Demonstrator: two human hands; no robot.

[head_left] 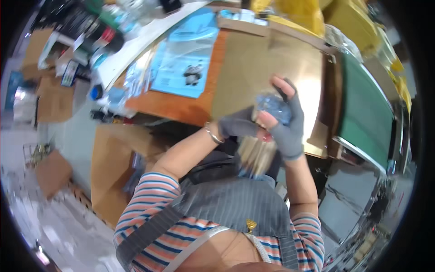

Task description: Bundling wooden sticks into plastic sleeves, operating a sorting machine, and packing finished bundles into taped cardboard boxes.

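Both my hands wear grey fingerless gloves and meet over the near edge of the table. My left hand [241, 124] is closed on a bundle of long tan pieces [256, 156], blurred by motion, which hangs toward my apron. Crumpled clear bluish plastic [273, 105] sits at the bundle's upper end. My right hand [290, 129] curls around this plastic, its thumb pressed close to the left fingertips. Whether plastic and tan pieces are one packet, I cannot tell.
A gold-coloured board [244, 68] covers much of the brown table [181, 106]. Light-blue plastic bags [183, 61] with a panda print lie on the left. A green board [366, 106] stands at right, an open cardboard box [113, 167] at lower left, yellow bags [301, 16] at the back.
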